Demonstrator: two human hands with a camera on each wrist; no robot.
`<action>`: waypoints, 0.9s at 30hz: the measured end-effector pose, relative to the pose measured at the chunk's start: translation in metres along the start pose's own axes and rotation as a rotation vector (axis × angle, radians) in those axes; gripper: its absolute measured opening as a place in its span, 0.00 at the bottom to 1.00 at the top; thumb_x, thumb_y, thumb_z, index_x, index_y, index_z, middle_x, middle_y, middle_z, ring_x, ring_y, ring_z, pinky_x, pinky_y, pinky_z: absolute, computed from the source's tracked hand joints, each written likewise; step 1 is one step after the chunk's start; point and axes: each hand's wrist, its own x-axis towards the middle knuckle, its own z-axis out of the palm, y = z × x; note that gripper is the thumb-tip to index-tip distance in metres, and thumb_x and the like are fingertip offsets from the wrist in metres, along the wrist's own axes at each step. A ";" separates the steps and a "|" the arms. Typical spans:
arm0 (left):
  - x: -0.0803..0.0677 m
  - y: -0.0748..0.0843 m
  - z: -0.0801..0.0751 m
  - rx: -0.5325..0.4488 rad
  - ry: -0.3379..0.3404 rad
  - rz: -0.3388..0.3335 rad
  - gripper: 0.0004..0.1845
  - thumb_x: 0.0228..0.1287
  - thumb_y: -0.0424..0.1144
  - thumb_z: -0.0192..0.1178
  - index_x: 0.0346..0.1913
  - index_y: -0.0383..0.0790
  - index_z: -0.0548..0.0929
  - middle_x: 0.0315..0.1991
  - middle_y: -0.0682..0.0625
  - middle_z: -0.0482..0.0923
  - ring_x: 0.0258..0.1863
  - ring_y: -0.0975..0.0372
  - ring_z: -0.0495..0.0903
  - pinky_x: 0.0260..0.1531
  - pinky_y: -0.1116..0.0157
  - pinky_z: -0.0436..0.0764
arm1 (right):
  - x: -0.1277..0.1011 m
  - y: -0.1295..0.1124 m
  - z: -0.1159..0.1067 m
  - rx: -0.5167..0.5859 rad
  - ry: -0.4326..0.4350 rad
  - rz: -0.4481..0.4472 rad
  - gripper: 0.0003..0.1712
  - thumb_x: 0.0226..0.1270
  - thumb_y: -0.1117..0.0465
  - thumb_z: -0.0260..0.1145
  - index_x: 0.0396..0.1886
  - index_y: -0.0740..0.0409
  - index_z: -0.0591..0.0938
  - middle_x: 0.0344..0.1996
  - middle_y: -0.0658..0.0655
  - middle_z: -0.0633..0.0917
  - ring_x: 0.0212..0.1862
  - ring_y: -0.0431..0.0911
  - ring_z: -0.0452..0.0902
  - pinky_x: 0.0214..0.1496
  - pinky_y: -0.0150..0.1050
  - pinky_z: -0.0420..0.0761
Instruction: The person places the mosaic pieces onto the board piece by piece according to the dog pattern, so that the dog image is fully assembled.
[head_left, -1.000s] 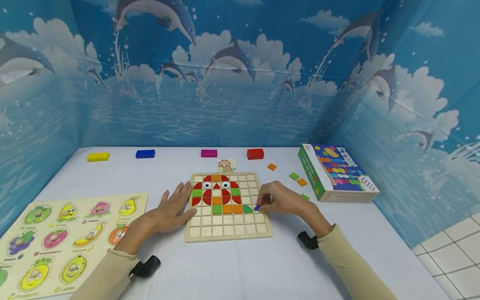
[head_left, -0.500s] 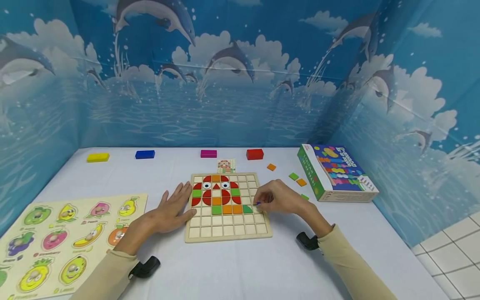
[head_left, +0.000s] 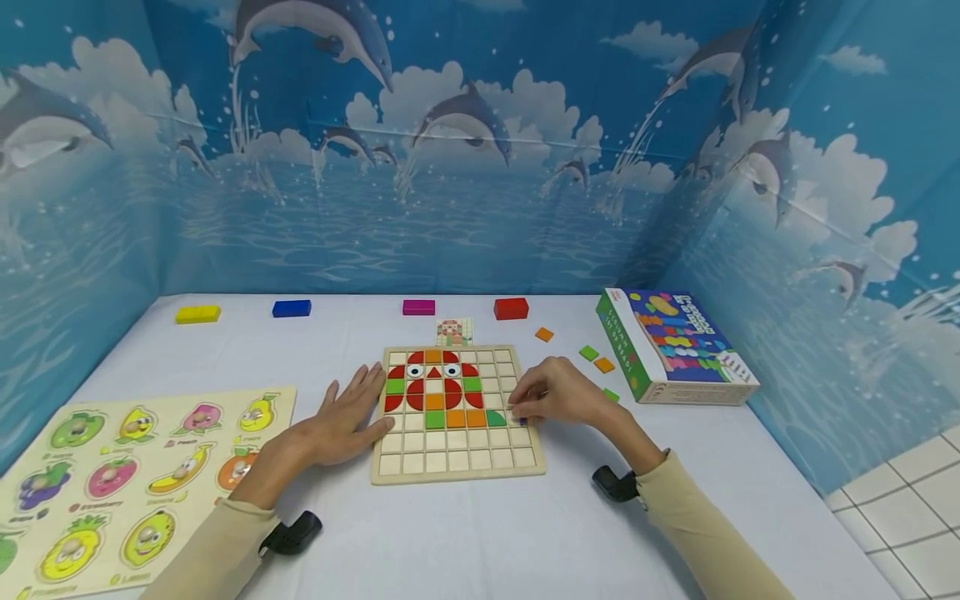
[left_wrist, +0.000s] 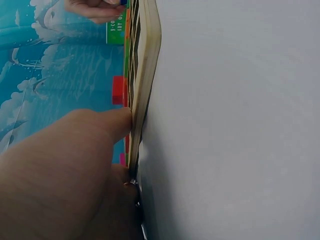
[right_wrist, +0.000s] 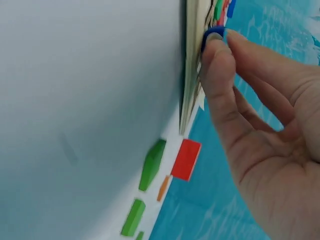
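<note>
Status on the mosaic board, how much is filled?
Done: roughly the upper-middle of the wooden grid board holds red, orange and green tiles forming a face with two eyes. In hand: the right hand pinches a small blue tile at the board's right side, beside the green piece; the left hand rests flat on the left edge. Left: bottom rows and right columns empty; loose tiles wait nearby.

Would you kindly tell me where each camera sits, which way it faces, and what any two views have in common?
Head: worn on the head, looking forward and down at the grid board; left hand and right hand and both sleeves show.
Left wrist: low beside the board's left edge, looking across it; the left hand fills the foreground.
Right wrist: looks along the table at the right hand pinching a blue piece.
Shared: both wrist views show the red block.
</note>
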 end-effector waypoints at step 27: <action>-0.001 0.002 -0.001 -0.014 0.003 0.001 0.48 0.82 0.55 0.55 0.88 0.37 0.43 0.90 0.42 0.37 0.88 0.46 0.32 0.82 0.37 0.28 | -0.002 0.001 -0.004 -0.113 -0.021 0.030 0.04 0.62 0.68 0.82 0.34 0.60 0.94 0.26 0.49 0.89 0.26 0.40 0.78 0.30 0.32 0.81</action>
